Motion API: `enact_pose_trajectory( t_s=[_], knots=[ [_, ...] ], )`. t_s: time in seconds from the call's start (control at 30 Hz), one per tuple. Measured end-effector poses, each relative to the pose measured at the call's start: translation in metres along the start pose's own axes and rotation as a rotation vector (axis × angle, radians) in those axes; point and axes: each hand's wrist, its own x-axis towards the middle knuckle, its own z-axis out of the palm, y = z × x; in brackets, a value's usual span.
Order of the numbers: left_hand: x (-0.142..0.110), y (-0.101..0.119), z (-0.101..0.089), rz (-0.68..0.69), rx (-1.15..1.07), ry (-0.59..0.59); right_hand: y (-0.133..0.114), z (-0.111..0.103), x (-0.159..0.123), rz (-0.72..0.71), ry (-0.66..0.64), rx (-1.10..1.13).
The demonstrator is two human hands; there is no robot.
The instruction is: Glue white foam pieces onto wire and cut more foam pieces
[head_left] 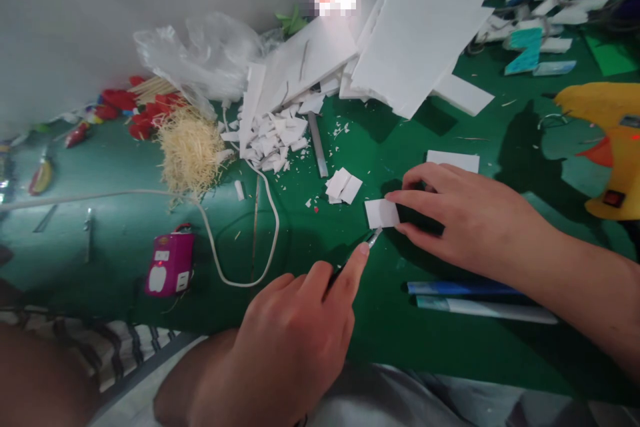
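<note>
My left hand [300, 327] is closed round a craft knife [374, 237], index finger stretched along it. The blade tip meets the lower edge of a small white foam board piece [381, 213] lying flat on the green table. From the right, my right hand [460, 213] pinches that piece at its right end between thumb and fingertips. Left of it lies a little heap of cut white squares [343, 186]. Behind my right hand's fingers is another white strip [453, 161], partly covered. Most of the knife's handle is hidden in my left hand.
Large white foam sheets [407, 40] and a pile of scraps [277, 140] lie at the back. A yellow glue gun [610, 147] stands right. A white cable [274, 213] loops near a magenta power box [170, 263]. Blue-and-white strips [465, 303] lie below my right forearm.
</note>
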Motion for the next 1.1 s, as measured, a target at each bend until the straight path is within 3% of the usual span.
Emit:
enact_pose_trajectory(
  t_s=[1.1],
  knots=[
    [-0.0038,-0.0031,-0.0054,0.002,-0.057,-0.017,-0.0006,0.0005,-0.0005,0.000,0.013,-0.002]
  ],
)
